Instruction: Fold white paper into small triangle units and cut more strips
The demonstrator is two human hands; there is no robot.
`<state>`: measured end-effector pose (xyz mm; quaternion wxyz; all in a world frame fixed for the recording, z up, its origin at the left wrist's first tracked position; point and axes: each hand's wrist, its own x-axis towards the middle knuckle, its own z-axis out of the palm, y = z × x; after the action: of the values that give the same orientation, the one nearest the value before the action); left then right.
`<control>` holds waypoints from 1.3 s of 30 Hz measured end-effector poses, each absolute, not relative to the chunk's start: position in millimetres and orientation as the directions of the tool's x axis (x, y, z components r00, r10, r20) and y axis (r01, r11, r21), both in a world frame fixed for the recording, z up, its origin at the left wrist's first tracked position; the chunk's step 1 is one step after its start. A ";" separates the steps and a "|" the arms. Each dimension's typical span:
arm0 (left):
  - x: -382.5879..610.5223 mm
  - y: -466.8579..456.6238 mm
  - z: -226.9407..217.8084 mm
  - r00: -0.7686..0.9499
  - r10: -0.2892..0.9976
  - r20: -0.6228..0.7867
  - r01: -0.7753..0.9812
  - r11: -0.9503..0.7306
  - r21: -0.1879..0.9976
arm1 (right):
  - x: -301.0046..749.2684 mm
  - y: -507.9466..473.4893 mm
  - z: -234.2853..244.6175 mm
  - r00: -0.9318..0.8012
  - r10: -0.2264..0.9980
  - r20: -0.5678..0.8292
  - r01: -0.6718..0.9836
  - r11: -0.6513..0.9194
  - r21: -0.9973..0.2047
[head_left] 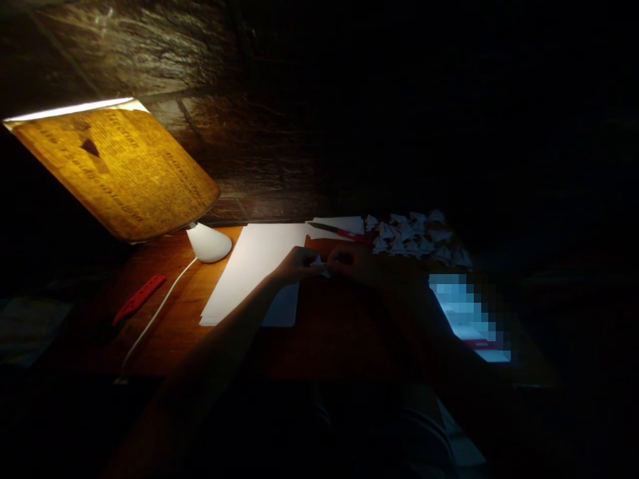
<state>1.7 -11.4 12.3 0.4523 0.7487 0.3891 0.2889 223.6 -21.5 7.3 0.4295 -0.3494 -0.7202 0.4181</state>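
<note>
My left hand (pixel 297 265) and my right hand (pixel 355 261) meet over the wooden table (pixel 329 332), fingers pinched on a small white piece of paper (pixel 320 265) held between them. A stack of white paper sheets (pixel 254 269) lies flat just left of the hands. Behind my right hand sits a heap of several small folded white paper pieces (pixel 417 238). A red-handled cutter or pen (pixel 339 232) rests on paper behind the hands.
A lamp with a white base (pixel 210 242), a newspaper-covered shade (pixel 117 169) and a white cord (pixel 160 309) stands at the left. A red strip (pixel 138 299) lies near it. A lit, blurred screen (pixel 469 316) glows at the right. The surroundings are dark.
</note>
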 end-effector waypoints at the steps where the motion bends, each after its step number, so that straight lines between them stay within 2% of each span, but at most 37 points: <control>1: 1.7 -11.3 12.0 0.534 0.842 0.083 0.326 -0.296 0.898 | 223.4 -21.7 7.1 -0.389 0.863 0.321 0.149 0.403 -0.903; 12: 3.1 -11.1 12.2 0.523 0.845 0.109 0.351 -0.330 0.876 | 220.3 -23.0 6.6 -0.367 0.876 0.312 0.207 0.404 -0.891; 27: 3.4 -11.1 15.3 0.458 0.881 0.116 0.274 -0.265 0.925 | 220.0 -19.5 2.3 -0.314 0.891 0.327 0.074 0.367 -0.927; 33: 2.7 -10.0 12.5 0.428 0.895 0.129 0.259 -0.258 0.931 | 220.3 -19.8 3.7 -0.358 0.875 0.327 0.159 0.402 -0.902; 39: 4.1 -10.3 13.4 0.425 0.896 0.131 0.230 -0.246 0.942 | 221.9 -21.0 4.1 -0.322 0.900 0.295 0.129 0.350 -0.928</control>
<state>4.1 -10.3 13.4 0.4660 0.7039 0.3996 0.3573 221.9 -21.0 4.1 0.4473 -0.3730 -0.6893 0.4309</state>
